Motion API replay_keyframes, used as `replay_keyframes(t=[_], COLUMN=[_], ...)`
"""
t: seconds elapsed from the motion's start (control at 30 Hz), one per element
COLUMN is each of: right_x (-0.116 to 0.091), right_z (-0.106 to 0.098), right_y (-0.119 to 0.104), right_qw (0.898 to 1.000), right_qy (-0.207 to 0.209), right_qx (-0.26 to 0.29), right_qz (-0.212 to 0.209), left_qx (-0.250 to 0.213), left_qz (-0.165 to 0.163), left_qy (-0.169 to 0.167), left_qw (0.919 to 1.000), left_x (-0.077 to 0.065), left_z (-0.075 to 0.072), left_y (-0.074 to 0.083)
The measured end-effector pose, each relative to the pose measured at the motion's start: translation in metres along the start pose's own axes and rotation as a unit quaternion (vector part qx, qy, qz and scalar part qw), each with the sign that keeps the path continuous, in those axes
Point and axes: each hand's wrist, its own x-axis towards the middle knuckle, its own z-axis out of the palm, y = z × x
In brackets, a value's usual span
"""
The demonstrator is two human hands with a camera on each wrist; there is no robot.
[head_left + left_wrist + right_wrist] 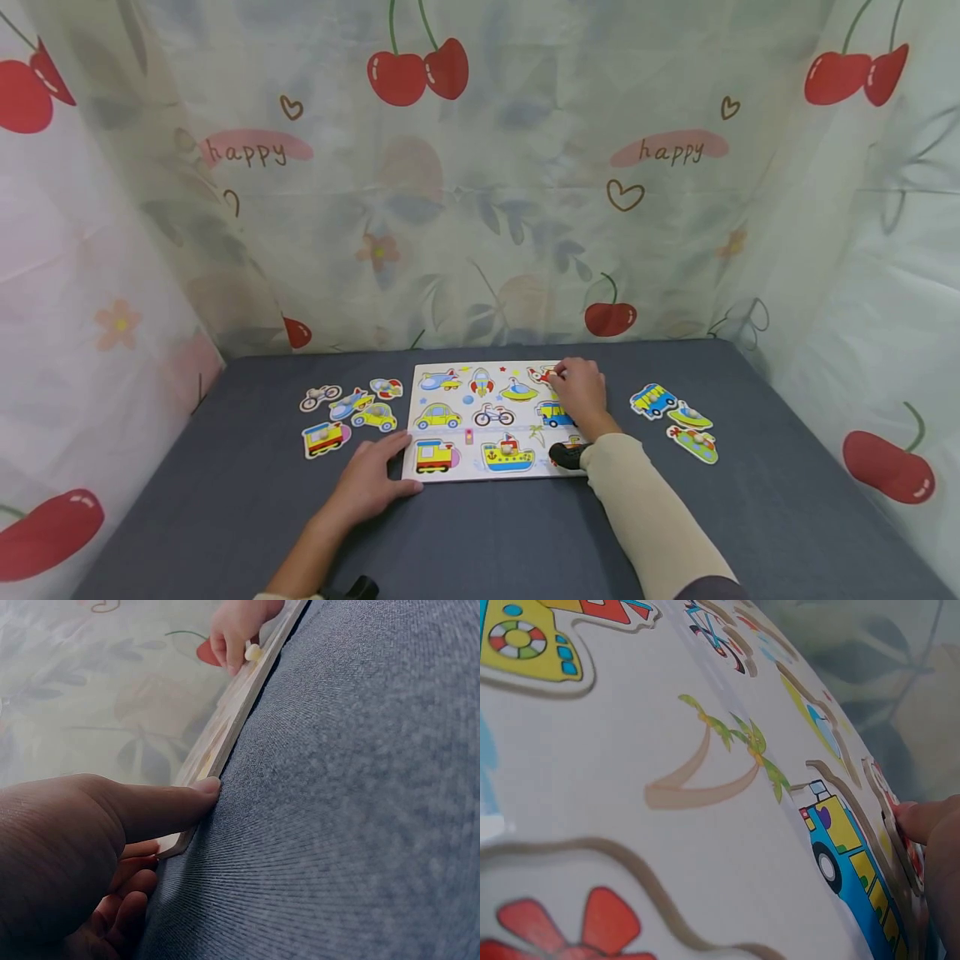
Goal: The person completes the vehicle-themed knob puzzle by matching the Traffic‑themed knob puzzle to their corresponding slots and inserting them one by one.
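Note:
A white wooden puzzle board (465, 402) with vehicle pictures lies in the middle of the table. My left hand (367, 482) touches its near left corner, the thumb (169, 810) along the front edge and the other fingers by the left side. At the far right corner my right hand (583, 390) pinches a red and white puzzle piece (538, 376) at its recess. The fingers hide part of this piece, so its exact kind is unclear. A boat piece (495, 457) with a knob sits in the board's front row.
Left of the board lie several loose pieces, among them a bicycle (320, 397), a car (375, 417) and a train (325, 439). To the right are a bus (652, 401), a saucer (688, 415) and a green piece (693, 444). A printed curtain (495, 250) surrounds the table.

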Motion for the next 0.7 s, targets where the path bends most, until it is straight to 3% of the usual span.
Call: replay_keyframes(t=[0.7], right_x=[-0.0017], right_z=[-0.0005], right_y=[-0.0085], right_qw=[1.0], right_qy=[0.002], right_qx=[-0.01], right_qz=[0.007], left_qx=[0.006], left_qz=[0.0], left_qy=[0.004], left_qw=[1.0], left_x=[0.0006], left_z=[0.0015], left_y=[-0.0009])
